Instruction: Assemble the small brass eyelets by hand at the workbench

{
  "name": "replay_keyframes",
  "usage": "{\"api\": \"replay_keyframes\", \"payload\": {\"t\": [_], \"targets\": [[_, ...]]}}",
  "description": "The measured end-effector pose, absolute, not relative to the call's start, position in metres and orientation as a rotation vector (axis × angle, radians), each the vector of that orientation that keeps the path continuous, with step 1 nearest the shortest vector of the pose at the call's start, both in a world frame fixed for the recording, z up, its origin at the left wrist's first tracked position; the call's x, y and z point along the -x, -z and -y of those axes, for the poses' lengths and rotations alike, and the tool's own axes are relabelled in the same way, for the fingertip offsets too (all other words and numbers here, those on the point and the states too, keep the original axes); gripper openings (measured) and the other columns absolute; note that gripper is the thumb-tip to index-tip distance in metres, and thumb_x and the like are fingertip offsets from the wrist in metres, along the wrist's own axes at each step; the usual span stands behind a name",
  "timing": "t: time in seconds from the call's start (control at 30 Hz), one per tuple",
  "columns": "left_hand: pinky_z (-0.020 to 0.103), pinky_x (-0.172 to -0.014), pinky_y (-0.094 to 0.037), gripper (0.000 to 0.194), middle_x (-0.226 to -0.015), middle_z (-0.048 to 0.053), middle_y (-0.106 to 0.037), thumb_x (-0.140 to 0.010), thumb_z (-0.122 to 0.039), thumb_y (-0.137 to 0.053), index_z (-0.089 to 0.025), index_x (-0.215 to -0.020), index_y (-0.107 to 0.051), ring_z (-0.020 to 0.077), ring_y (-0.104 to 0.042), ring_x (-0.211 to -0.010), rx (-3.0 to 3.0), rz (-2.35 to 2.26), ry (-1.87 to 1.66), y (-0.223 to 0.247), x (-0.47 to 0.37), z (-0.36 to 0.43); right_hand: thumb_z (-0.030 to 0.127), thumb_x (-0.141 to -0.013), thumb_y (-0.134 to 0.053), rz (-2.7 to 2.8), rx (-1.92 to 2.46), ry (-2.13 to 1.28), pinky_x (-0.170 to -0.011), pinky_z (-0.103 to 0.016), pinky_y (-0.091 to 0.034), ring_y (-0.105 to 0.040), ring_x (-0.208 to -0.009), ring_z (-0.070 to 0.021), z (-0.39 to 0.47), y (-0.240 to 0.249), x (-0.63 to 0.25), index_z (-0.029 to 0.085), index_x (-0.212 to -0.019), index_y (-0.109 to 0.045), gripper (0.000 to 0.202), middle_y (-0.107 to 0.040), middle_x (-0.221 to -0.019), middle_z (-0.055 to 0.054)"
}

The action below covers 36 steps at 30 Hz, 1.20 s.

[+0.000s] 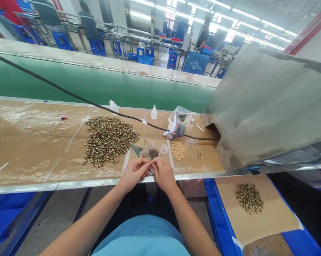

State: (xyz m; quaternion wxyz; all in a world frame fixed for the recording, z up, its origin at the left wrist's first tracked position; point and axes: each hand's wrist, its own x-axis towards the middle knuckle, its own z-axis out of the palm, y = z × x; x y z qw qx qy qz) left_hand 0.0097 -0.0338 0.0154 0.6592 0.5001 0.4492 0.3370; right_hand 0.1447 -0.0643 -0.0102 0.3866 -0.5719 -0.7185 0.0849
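Note:
My left hand (134, 172) and my right hand (163, 173) meet at the front edge of the brown work table (70, 166). Both have fingers pinched together around something too small to make out; a thin dark piece shows between them. Just beyond lies a camouflage cloth (149, 153), with two small clear cups (150, 144) behind it. A large heap of small brass-and-dark metal parts (107, 138) is to the left. On the right sits a smaller pile of tan beads (179, 150), with a few metal parts (199, 155) farther right.
A black cable (70, 93) crosses above the table. Behind are white bottles (154, 112), a bundled cloth (177, 127) and a green belt (96, 82). A grey metal housing (269, 106) stands right. Lower right, cardboard (269, 220) holds more metal parts. People sit farther back.

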Motion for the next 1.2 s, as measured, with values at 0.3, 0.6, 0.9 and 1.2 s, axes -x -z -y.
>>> {"api": "replay_keyframes", "payload": {"t": [0.3,0.6,0.9,1.2], "targets": [[0.016,-0.041,-0.027,0.034,-0.053,-0.004,-0.052,-0.065,-0.047,-0.066,-0.015,-0.074,-0.056,0.0046,-0.039,-0.042,-1.087,-0.988,-0.78,-0.02,-0.01,0.034,0.029,-0.095,-0.033,1.804,1.461,-0.201,-0.067,-0.027,-0.042,-0.054,-0.077,-0.0154,0.064,0.013,-0.143,0.021,-0.085,-0.054,0.024,-0.058,-0.081,-0.004],[0.017,-0.042,-0.03,0.03,-0.057,-0.003,-0.055,-0.068,-0.042,-0.064,-0.014,-0.075,-0.057,0.0045,-0.042,-0.044,-1.103,-0.987,-0.803,-0.016,-0.008,0.033,0.028,-0.094,-0.036,1.791,1.441,-0.238,-0.065,-0.026,-0.041,-0.054,-0.076,-0.0139,0.062,0.014,-0.144,0.021,-0.084,-0.053,0.021,-0.058,-0.08,-0.003],[0.018,-0.045,-0.033,0.026,-0.052,-0.004,-0.052,-0.069,-0.037,-0.065,-0.013,-0.076,-0.059,0.0059,-0.045,-0.046,-1.058,-0.94,-0.824,-0.007,-0.009,0.029,0.032,-0.092,-0.039,1.748,1.457,-0.277,-0.064,-0.027,-0.043,-0.055,-0.073,-0.0146,0.059,0.021,-0.147,0.021,-0.085,-0.053,0.02,-0.058,-0.078,-0.002],[0.018,-0.048,-0.039,0.022,-0.062,-0.002,-0.056,-0.069,-0.033,-0.066,-0.013,-0.074,-0.058,0.0056,-0.048,-0.051,-1.028,-0.878,-0.865,0.0,-0.008,0.029,0.033,-0.091,-0.041,1.74,1.455,-0.291,-0.064,-0.028,-0.043,-0.055,-0.072,-0.0144,0.06,0.02,-0.147,0.02,-0.084,-0.054,0.02,-0.058,-0.077,-0.002]]}}
